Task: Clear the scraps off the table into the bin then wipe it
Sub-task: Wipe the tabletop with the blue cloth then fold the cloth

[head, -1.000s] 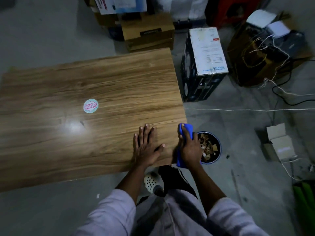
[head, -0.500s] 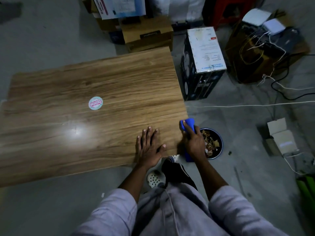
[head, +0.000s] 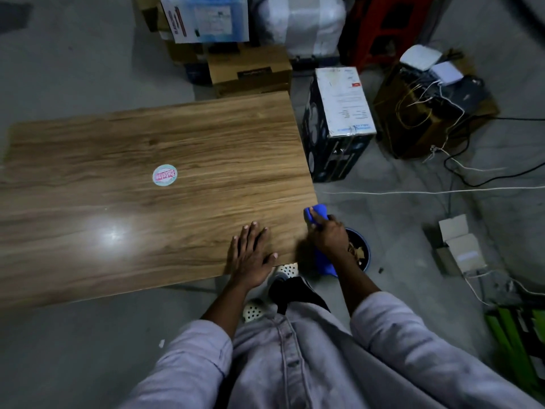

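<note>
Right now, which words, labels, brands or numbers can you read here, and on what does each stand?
No text can be read.
Pink print on the round sticker, on the table: blurred.
White label on the dark box: lines too small.
Black label on the cardboard box: unreadable.
Print on the blue-and-white carton: blurred.

Pale lilac shirt (head: 295, 367) (buttoned front); sleeves (head: 188, 355) rolled; white perforated clogs (head: 253, 311).

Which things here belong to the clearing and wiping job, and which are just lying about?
In the job: table, blue cloth gripped by the right hand, left hand flat on the table, bin on the floor holding scraps.

Lying about: round sticker, black-and-white box, cardboard box, white cord, small carton.
</note>
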